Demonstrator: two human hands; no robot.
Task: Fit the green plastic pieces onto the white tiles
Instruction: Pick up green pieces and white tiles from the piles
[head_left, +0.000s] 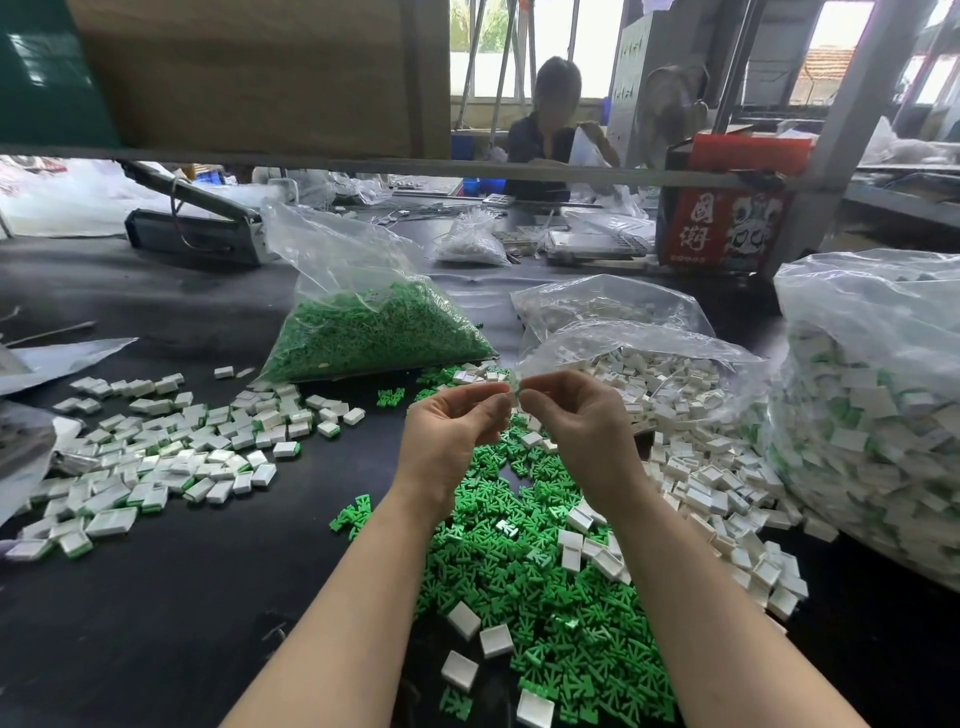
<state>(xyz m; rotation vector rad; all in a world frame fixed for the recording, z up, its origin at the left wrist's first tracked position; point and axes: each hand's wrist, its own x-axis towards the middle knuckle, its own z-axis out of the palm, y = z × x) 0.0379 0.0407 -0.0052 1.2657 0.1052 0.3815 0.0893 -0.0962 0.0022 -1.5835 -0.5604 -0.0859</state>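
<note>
From the head camera, both hands are raised above the dark table (156, 597) and meet at the fingertips, held up near eye level, probably so the small parts can be lined up by sight. The left hand (452, 421) has its fingers curled inward, thumb and forefinger pinching toward the meeting point. The right hand (571, 415) mirrors it, pinching a small pale piece (514, 387) between the two; it looks like a white tile being mated with a green part, though it is too small and too covered by fingers to be sure.

The stock is laid out for reach. Loose green plastic pieces (545, 597) lie heaped directly under the forearms, with stray white tiles (701, 483) spilling from an open bag (649, 364) just to the right. Tiles already showing green edges (156, 467) are spread to the left, apart from the raw parts, seemingly as the finished pile. A bag of green pieces (374, 332) sits behind as refill, and a large bag of mixed white-and-green tiles (872, 415) stands at the far right.
</note>
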